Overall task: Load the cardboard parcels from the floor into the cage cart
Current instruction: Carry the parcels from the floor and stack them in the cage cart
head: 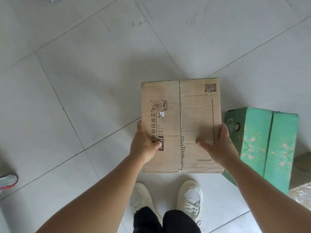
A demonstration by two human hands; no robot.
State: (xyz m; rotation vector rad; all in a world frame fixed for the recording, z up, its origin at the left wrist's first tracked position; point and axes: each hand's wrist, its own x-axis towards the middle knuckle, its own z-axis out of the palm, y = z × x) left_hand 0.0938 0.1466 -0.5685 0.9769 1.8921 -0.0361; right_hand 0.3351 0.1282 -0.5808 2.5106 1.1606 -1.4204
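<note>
Feet: two white mesh shoes (166, 199) with black trouser legs (165, 221) above them, nearest the camera, below and between both hands.
Forearms: bare, reaching forward from the lower corners of the view to either side of the box.
Left hand (143, 147): clamped on the left edge of the brown parcel (181, 125); thumb lies across the top face over the printed strip, fingers wrap down the side and are hidden.
Right hand (218, 147): clamped on the parcel's right edge; thumb laid flat on the top face pointing toward the centre seam, fingers down the far side, out of sight.
Brown parcel: plain cardboard, held between the two hands in front of the shoes, top face up. Taped seam runs away from the person between the hands. Round printed code and a column of characters by the left thumb; a small square code at the corner farthest from the right hand. Cannot tell whether its underside touches the floor.
Green box (262, 145): just right of the right hand, on the floor, flower print, oval hand-hole in its side; its near corner passes behind the right forearm.
Wrapped parcel (301, 192): beyond the right forearm at the frame edge, partly cut off.
Other shoe (8, 180): grey and red, well left of the left hand, at the frame edge.
Floor (101, 73): pale grey tiles with dark grout lines, stretching beyond the hands.
</note>
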